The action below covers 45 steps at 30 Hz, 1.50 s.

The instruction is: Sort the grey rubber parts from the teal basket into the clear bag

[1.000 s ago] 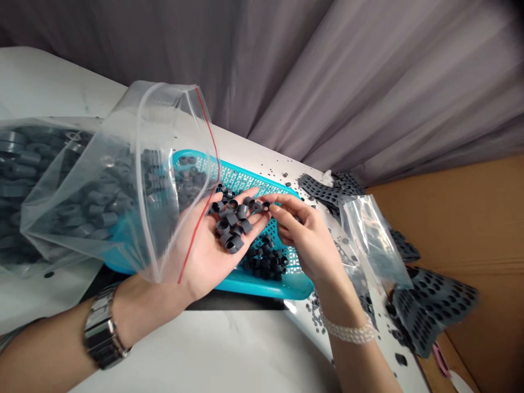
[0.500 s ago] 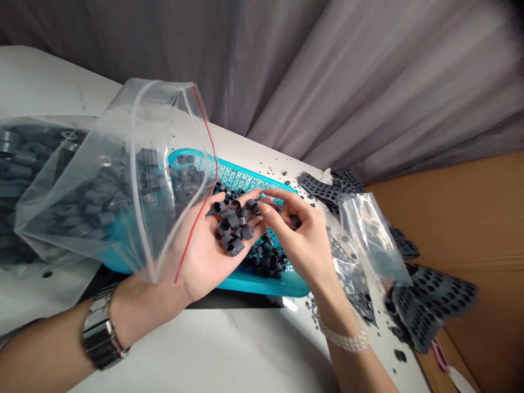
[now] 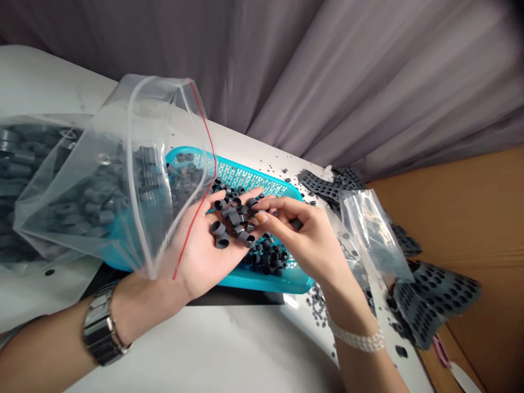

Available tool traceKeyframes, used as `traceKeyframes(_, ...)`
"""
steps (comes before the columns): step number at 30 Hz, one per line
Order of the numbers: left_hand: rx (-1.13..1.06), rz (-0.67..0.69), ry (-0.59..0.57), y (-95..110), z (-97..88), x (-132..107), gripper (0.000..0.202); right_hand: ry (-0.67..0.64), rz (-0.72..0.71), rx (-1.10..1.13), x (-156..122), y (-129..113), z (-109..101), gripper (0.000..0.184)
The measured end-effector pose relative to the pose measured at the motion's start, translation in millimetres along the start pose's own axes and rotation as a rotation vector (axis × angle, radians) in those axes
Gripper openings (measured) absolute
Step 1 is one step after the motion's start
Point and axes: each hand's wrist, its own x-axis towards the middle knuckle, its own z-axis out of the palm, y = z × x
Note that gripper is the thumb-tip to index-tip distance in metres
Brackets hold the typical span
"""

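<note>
Palm upward, the left hand (image 3: 207, 256) lay open and gently cupped, cradling about a dozen small dark grey rubber rings (image 3: 233, 221) in a loose heap across its fingers. Its thumb side was hidden under the mouth of one large clear zip bag with a red stripe (image 3: 123, 180), itself packed with more grey pieces. The right hand (image 3: 313, 243) reached in from the side, thumb and forefinger pinched narrow on a ring at the heap's edge, with one more ring tucked against its curled fingers. Both hands hovered over one teal perforated plastic basket (image 3: 282, 279) holding further rings. One small clear bag (image 3: 372, 234) and several punched dark rubber sheets (image 3: 434, 295) lay to the right on the white table (image 3: 204, 349).
</note>
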Motion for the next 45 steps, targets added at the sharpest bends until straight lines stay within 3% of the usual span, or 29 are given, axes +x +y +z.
traceKeyframes(4,-0.044,0.015,0.030,-2,1.6,0,0.044,0.031,0.054,0.134,3,5,0,0.026)
traceKeyframes(9,-0.122,0.017,0.027,-3,1.7,1,0.039,-0.021,0.070,0.259,2,3,3,0.028)
traceKeyframes(16,-0.067,0.022,0.003,0,-0.1,0,0.043,0.017,0.054,0.096,-1,-2,-1,0.029)
traceKeyframes(21,-0.010,0.014,-0.096,1,-2.4,-3,0.044,-0.017,-0.050,-0.144,-6,-10,4,0.045)
traceKeyframes(26,-0.017,-0.002,-0.124,1,-1.7,-1,0.045,0.025,-0.050,-0.121,-6,-9,4,0.030)
traceKeyframes(30,0.002,-0.001,-0.124,0,-3.0,0,0.046,0.016,-0.057,-0.058,-8,-12,5,0.030)
traceKeyframes(35,0.073,-0.040,-0.106,0,-0.8,-3,0.047,0.043,-0.105,-0.191,-12,-18,16,0.037)
traceKeyframes(38,0.084,-0.050,-0.086,-1,2.9,-5,0.049,0.085,-0.091,-0.232,-13,-17,21,0.028)
traceKeyframes(41,0.062,-0.053,-0.083,-2,4.7,-5,0.050,0.112,-0.045,-0.140,-10,-14,19,0.020)
traceKeyframes(45,0.026,-0.042,-0.085,-3,2.4,-4,0.048,0.089,0.023,0.001,-6,-11,11,0.024)
